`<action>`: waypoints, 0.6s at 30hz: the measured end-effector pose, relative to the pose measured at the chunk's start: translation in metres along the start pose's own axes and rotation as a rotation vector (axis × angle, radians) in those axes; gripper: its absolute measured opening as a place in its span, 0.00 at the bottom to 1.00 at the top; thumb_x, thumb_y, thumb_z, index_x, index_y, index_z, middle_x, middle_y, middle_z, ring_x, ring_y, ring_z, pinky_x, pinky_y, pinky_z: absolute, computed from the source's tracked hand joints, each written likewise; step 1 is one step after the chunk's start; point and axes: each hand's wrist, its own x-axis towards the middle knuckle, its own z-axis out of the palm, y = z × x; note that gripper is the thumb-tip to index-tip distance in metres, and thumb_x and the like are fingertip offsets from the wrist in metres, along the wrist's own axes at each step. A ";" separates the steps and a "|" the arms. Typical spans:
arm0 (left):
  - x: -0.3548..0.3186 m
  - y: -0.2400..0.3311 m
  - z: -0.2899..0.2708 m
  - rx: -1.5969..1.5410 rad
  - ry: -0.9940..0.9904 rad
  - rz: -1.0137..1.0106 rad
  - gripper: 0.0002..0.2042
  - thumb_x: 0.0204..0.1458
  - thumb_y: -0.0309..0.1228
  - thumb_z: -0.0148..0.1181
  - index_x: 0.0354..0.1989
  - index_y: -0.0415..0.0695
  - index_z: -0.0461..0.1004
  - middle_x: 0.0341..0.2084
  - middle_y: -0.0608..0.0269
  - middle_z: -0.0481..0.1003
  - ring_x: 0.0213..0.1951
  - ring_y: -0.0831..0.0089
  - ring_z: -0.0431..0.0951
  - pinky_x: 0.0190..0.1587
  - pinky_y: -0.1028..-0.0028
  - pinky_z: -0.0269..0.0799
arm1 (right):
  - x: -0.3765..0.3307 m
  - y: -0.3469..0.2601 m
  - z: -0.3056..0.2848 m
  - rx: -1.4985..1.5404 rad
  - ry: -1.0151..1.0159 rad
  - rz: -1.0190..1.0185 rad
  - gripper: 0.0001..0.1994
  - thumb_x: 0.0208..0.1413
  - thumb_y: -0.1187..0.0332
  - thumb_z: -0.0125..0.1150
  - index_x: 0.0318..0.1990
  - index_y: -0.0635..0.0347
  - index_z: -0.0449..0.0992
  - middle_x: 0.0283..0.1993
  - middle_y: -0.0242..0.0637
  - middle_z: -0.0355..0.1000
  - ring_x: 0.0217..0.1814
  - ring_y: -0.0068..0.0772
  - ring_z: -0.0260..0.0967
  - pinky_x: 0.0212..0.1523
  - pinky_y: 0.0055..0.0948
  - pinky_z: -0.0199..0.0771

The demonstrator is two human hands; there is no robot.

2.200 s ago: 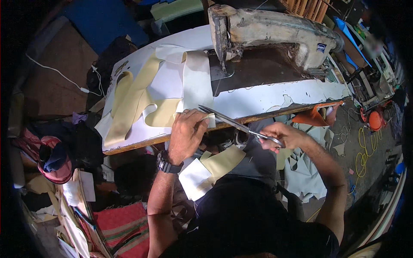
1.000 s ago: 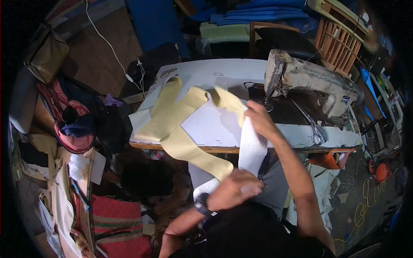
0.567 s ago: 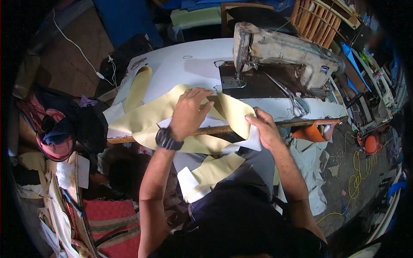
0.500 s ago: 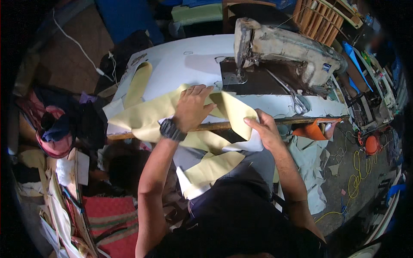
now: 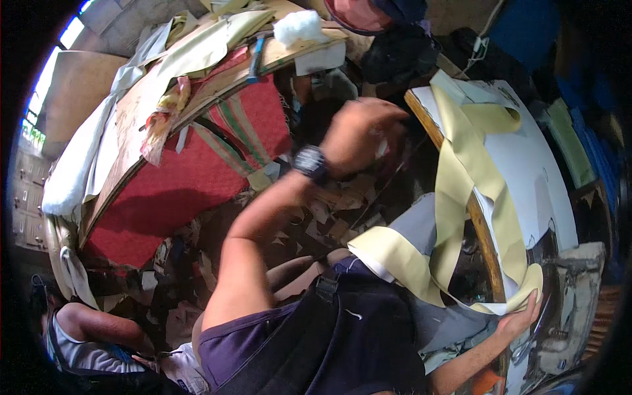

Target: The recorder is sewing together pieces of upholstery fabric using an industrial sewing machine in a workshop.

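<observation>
1. Head view: the left hand (image 5: 362,135) is off the front left corner of the white tabletop (image 5: 533,171), above the scrap-strewn floor (image 5: 336,214). It is blurred; the fingers look curled, but I cannot tell how far open they are or whether they hold anything.
2. A dark watch (image 5: 310,162) sits on that wrist.
3. The right hand (image 5: 520,317) is at the tabletop's front edge, toward the machine end — its fingers closed on the cream strip (image 5: 457,161), which bends up beside them.
4. The strip runs along the tabletop's wooden front edge; one curved part lies near the left edge, while another drops over the front edge.
5. A white-backed cream length (image 5: 395,253) lies over the person's lap; I cannot tell whether it joins the strip.
6. The worn sewing machine (image 5: 576,309) stands on the tabletop, just beyond the right hand.
7. Well apart from the tabletop, a wooden board (image 5: 122,135) carries pale sheets (image 5: 210,52) — a white fluffy wad (image 5: 297,27) sits near its end, with a red striped cloth (image 5: 178,197) hanging below its edge.
</observation>
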 end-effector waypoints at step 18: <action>-0.014 -0.357 -0.347 1.131 -0.056 -0.884 0.23 0.56 0.56 0.59 0.46 0.51 0.84 0.45 0.48 0.82 0.52 0.50 0.81 0.53 0.56 0.78 | 0.010 0.019 0.035 -0.104 -0.057 -0.013 0.20 0.68 0.60 0.60 0.58 0.67 0.74 0.51 0.37 0.75 0.51 0.27 0.70 0.55 0.30 0.69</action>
